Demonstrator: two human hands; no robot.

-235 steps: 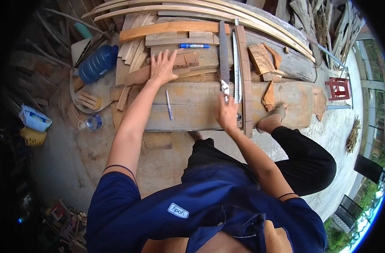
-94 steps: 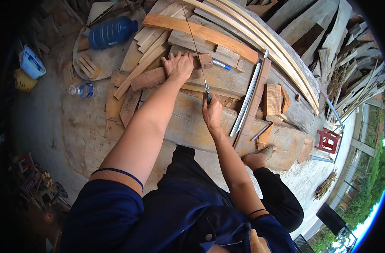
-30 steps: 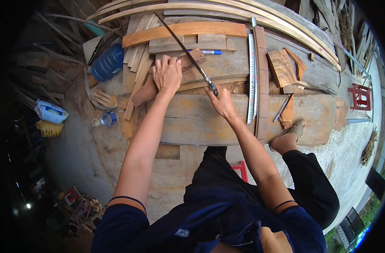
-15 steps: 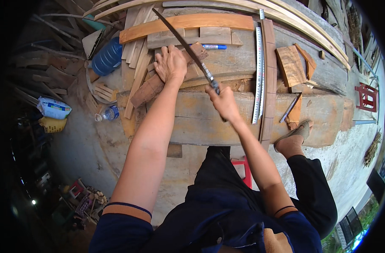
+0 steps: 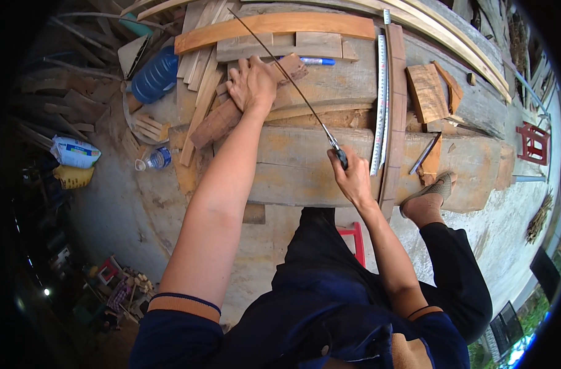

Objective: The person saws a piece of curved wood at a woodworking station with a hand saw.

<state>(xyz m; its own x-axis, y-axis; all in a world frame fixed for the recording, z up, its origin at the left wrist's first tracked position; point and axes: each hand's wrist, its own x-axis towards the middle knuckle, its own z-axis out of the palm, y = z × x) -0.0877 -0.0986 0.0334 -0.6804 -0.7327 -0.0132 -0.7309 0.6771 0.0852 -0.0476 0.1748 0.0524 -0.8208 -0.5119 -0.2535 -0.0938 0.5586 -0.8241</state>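
Note:
My left hand (image 5: 251,86) is closed over a reddish-brown wooden block (image 5: 216,124), pressing it down at a slant on the workbench plank. Its fingertips curl over the block's far side. A handsaw (image 5: 338,152) with a dark handle is gripped in my right hand (image 5: 354,178). The thin blade points away to the far left and shows nearly edge-on. It crosses above the block just right of my left hand; whether it touches the wood I cannot tell. Beyond the block lies a blue marker (image 5: 317,61), partly hidden by it.
Right of the saw, a white measuring tape (image 5: 379,104) lies beside a long brown strip (image 5: 393,111). A curved orange-brown board (image 5: 280,26) spans the far side. Wood offcuts (image 5: 427,92) and my sandalled foot (image 5: 427,195) are at the right. A blue water jug (image 5: 154,75) stands left.
My right hand has drawn the saw back toward me and to the right. The blade has turned from showing its flat side to nearly edge-on. My left hand stays on the block.

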